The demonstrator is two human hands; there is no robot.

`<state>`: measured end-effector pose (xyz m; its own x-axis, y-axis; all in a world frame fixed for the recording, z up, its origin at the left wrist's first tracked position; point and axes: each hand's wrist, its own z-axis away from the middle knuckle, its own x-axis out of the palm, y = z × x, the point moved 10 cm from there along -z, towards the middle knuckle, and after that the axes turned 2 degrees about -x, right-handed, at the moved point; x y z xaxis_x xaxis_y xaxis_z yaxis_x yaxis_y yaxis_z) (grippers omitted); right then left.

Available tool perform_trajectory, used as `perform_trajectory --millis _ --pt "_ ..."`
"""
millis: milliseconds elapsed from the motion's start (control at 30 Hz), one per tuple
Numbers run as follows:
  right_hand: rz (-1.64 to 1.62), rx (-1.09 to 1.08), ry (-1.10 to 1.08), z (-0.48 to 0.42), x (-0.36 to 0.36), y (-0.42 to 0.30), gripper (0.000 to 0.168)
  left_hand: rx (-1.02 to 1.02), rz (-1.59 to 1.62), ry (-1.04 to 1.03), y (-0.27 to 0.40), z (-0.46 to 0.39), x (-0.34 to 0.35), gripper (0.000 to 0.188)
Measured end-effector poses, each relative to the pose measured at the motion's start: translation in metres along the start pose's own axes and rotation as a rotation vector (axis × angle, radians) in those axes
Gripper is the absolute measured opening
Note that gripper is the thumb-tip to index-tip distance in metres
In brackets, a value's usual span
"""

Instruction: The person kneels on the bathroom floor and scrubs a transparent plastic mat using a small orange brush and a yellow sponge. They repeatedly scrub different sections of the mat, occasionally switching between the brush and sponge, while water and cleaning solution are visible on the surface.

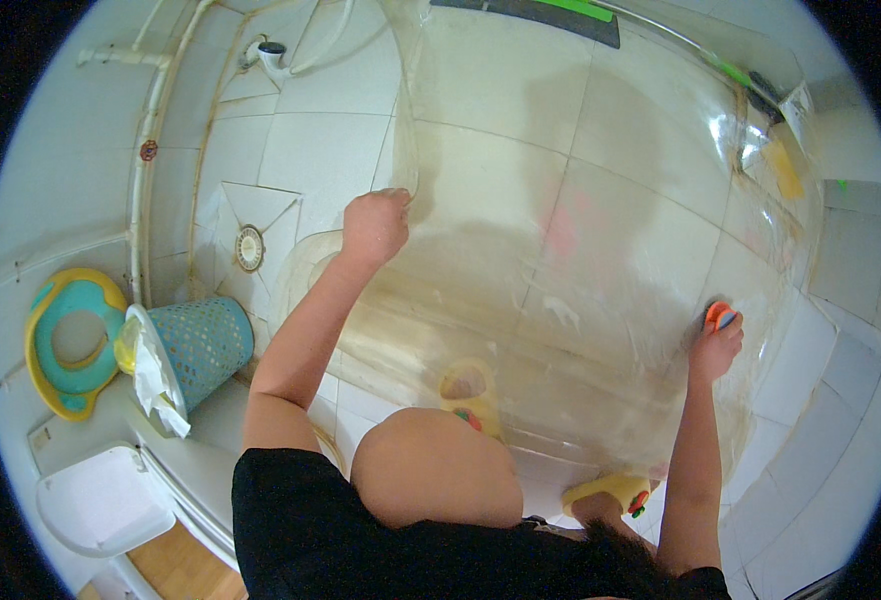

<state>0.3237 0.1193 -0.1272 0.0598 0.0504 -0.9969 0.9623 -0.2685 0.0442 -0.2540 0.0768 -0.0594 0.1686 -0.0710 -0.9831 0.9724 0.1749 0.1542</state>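
Note:
A large clear plastic sheet with a yellowish tint lies spread over the white floor tiles. My left hand is closed on its left edge, where a fold runs up from my fingers. At the right, my right hand holds a small orange and blue scrubbing brush against the sheet; its underside is hidden. Through the plastic a yellow slipper shows beside my knee, and another yellow slipper is at the sheet's near edge.
Left are a floor drain, white pipes, a tipped blue perforated basket with white paper at its mouth, and a yellow and turquoise child's toilet seat. A black and green floor squeegee lies at the far edge.

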Motion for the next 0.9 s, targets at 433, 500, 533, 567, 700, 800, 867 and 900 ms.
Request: perform_trajectory --millis 433,500,533,567,700,800,867,900 --pt "-0.007 -0.041 0.002 -0.001 0.000 -0.002 0.061 0.344 -0.139 -0.158 0.062 0.052 0.045 0.012" --pt "-0.010 -0.046 -0.018 0.001 -0.001 -0.001 0.060 0.371 -0.132 -0.166 0.065 0.055 0.047 0.012" --pt "-0.024 -0.058 -0.003 0.001 -0.001 -0.001 0.060 0.377 -0.125 -0.166 0.066 0.056 0.048 0.013" --pt "-0.044 -0.061 -0.017 0.000 0.000 -0.001 0.060 0.384 -0.117 -0.167 0.068 0.057 0.048 0.013" --pt "-0.244 -0.090 -0.062 0.007 -0.005 -0.015 0.053 0.409 -0.120 -0.298 0.082 0.070 0.059 0.017" --pt "-0.701 -0.069 -0.197 0.012 0.030 -0.021 0.044 0.393 -0.051 -0.291 0.102 0.074 0.071 0.020" --pt "-0.990 -0.017 -0.385 0.027 0.053 -0.049 0.041 0.276 -0.103 -0.274 0.103 0.055 0.073 0.022" --pt "-1.077 -0.049 -0.448 0.035 0.059 -0.065 0.040 0.322 -0.084 -0.069 0.105 0.050 0.053 0.026"
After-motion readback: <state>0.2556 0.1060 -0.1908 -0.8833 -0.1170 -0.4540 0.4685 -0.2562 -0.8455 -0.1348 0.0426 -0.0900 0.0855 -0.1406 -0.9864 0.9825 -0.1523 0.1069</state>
